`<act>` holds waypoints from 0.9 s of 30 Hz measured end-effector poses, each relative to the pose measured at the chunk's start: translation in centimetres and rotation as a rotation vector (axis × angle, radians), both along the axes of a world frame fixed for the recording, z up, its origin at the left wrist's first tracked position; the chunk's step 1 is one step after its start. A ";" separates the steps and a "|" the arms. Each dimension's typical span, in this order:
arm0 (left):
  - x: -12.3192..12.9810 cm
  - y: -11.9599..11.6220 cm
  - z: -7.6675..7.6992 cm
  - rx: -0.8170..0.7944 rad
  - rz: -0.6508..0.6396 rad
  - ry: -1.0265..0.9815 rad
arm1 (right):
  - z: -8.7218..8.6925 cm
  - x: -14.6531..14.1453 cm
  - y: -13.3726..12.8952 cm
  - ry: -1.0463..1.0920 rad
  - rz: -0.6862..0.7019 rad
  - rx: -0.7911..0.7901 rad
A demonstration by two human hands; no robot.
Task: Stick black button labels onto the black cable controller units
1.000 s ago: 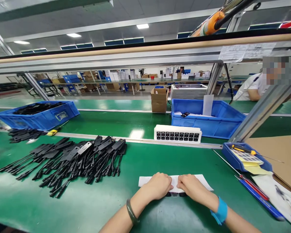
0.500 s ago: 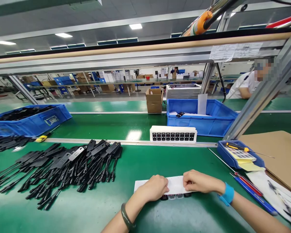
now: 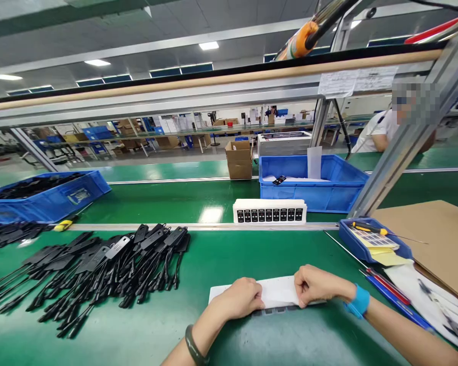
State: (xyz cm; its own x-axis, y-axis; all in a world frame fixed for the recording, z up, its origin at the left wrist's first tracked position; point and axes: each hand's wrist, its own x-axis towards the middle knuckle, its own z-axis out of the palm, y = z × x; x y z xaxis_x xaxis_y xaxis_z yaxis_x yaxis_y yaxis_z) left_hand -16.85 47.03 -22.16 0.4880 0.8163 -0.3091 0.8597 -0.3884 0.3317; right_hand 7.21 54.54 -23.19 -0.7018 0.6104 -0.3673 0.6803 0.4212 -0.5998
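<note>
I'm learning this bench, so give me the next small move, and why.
Perhaps lift the near edge of the sheet slightly with the right hand while the left hand steadies it: dark pieces peek out there, and both hands hold the sheet.

Lit panels (image 3: 208, 46) glow in a grey ceiling (image 3: 244, 18); dark bluish windows (image 3: 196, 69) line the back; grey floor (image 3: 175, 154) runs beneath a long far counter (image 3: 183, 133).

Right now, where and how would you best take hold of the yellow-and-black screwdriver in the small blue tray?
Grip the screwdriver by its handle, probably from above with the right hand, the nearer one: the thick handle lies exposed across the tray, while the thin shaft juts past its right rim.
</note>
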 end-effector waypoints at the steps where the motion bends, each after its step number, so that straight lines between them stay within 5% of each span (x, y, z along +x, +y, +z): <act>1: 0.0 0.0 0.0 0.001 0.001 -0.004 | -0.2 -0.2 -0.3 0.002 -0.039 0.040; 6: 0.4 -0.3 0.2 0.021 0.024 0.002 | -0.6 -0.3 -1.3 0.042 -0.178 0.221; 11: 0.4 -0.2 0.4 0.014 0.034 0.018 | 0.4 2.0 -0.1 0.091 -0.040 0.097; 19: 0.4 0.1 0.7 -0.016 0.050 0.037 | 0.3 2.7 1.1 0.058 -0.037 -0.052; 27: 0.4 0.1 1.6 0.016 0.054 0.103 | 0.2 2.6 -0.1 0.119 -0.050 0.215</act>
State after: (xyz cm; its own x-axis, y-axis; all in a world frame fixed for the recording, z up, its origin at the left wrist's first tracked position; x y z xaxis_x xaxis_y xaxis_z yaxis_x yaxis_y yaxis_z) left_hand -16.46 47.16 -20.59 0.4096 0.8456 -0.3422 0.9087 -0.3452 0.2347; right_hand 9.82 54.46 -23.01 -0.6993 0.7007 -0.1415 0.6332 0.5155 -0.5773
